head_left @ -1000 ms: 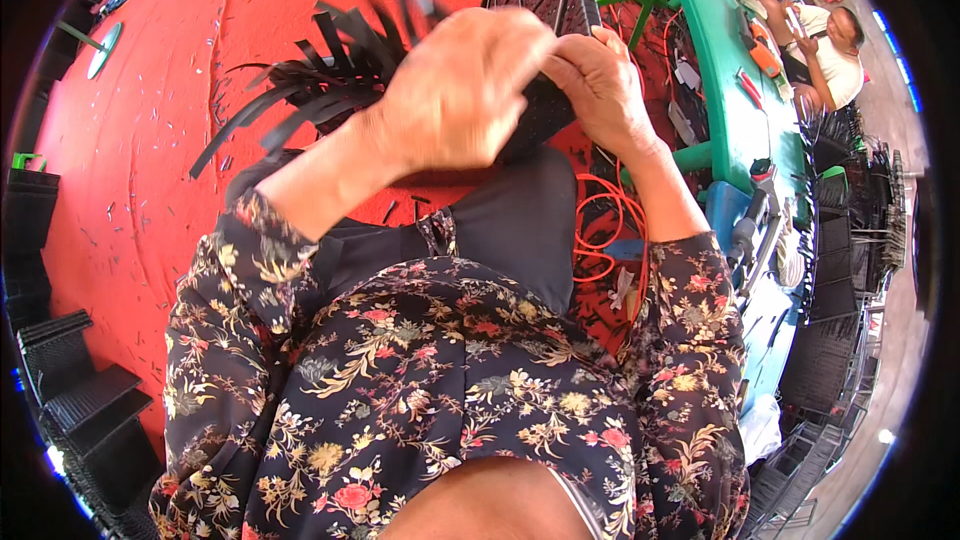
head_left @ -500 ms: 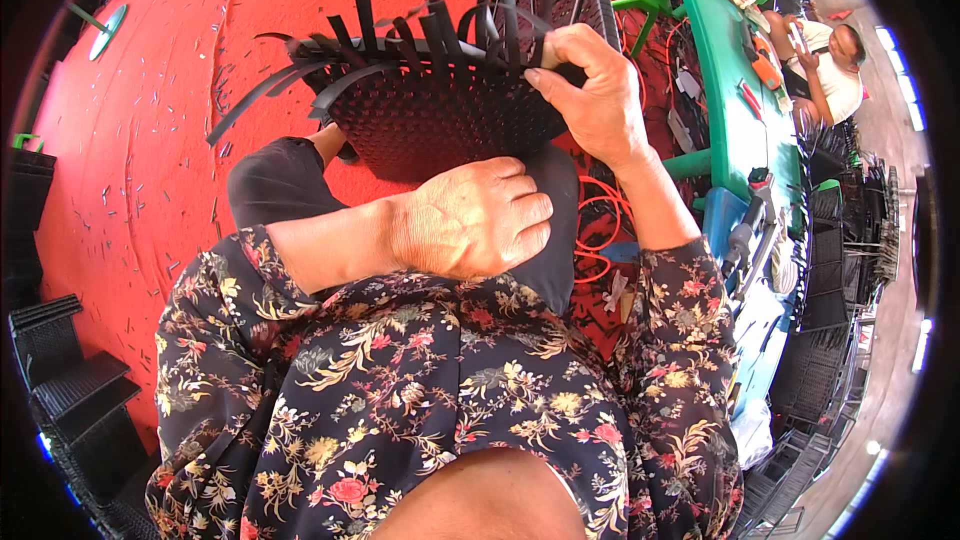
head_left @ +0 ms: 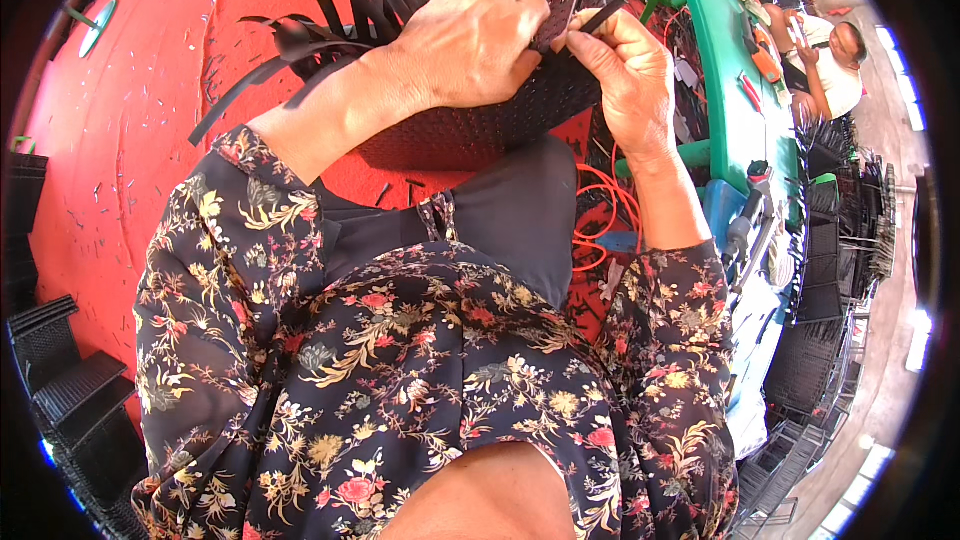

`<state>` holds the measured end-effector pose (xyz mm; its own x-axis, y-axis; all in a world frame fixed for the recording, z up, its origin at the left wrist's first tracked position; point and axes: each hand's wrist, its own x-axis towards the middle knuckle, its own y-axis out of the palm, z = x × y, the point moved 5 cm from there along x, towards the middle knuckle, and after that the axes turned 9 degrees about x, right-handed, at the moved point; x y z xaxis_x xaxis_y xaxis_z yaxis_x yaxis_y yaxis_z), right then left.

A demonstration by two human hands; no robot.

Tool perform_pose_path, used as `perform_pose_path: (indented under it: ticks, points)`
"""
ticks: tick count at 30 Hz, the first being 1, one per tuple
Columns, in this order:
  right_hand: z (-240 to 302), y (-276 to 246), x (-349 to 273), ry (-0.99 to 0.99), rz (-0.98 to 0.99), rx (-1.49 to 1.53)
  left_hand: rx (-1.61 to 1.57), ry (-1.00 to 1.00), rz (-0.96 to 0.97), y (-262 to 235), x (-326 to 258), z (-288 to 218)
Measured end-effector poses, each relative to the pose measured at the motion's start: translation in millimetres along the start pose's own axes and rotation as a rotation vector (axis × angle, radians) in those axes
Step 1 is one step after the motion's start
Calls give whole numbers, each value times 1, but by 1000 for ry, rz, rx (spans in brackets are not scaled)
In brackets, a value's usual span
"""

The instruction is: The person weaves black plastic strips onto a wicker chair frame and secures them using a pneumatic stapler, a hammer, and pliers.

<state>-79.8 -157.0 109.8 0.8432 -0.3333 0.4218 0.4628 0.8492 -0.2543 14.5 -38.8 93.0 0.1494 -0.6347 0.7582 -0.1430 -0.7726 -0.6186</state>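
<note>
My left hand (head_left: 470,45) came back up onto the black woven panel (head_left: 470,130); w/ right hand (head_left: 625,70), both pinch a strip (head_left: 595,20).

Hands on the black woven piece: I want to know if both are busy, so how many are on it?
2. The left hand lies over the top of the black woven piece; the right hand pinches a black strip at its right edge.
</note>
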Motion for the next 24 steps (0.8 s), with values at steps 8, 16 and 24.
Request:
perform_pose_path:
  ticks: [8, 16, 24]
  points:
    - [18, 18, -6, 88, -83, -25, -21, -26, 431, 8, 9, 8]
    - [28, 28, -12, 118, -134, 283, 88, -198, 256, -1, -5, 3]
    - [56, 23, -11, 86, -45, -7, 46, -195, 253, 3, -9, 0]
